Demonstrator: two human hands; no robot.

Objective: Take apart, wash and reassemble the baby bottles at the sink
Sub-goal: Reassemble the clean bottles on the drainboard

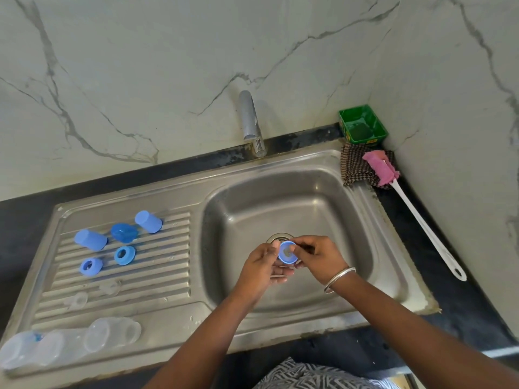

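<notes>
I hold a blue collar ring (287,251) over the sink basin (331,197), just above the drain (278,237). My left hand (262,266) cups it from below with curled fingers, and my right hand (320,258) pinches its rim from the 3 o'clock side with thumb and fingertips. A silver bangle (338,279) sits on my right wrist.

At 9 o'clock from my hands, on the ribbed drainboard (174,248), lie the other parts: two blue rings (125,255) side by side, with two pale blue caps (148,221) on their sides and a darker blue lid (124,232) between them, farther back. Nearer me are two clear teats (109,287), hard to make out against the steel. At 8 o'clock, along the front edge, clear bottle bodies (112,334) lie on their sides in a row.

At 12 o'clock the tap (251,122) stands behind the basin against the marble wall (140,66). At 2 o'clock, in the corner of the dark counter (449,304), sits a green tub (362,124), with a checked cloth (355,167) in front of it and a pink sponge bottle brush (382,169) resting partly on the cloth, its white handle running toward 4 o'clock.
</notes>
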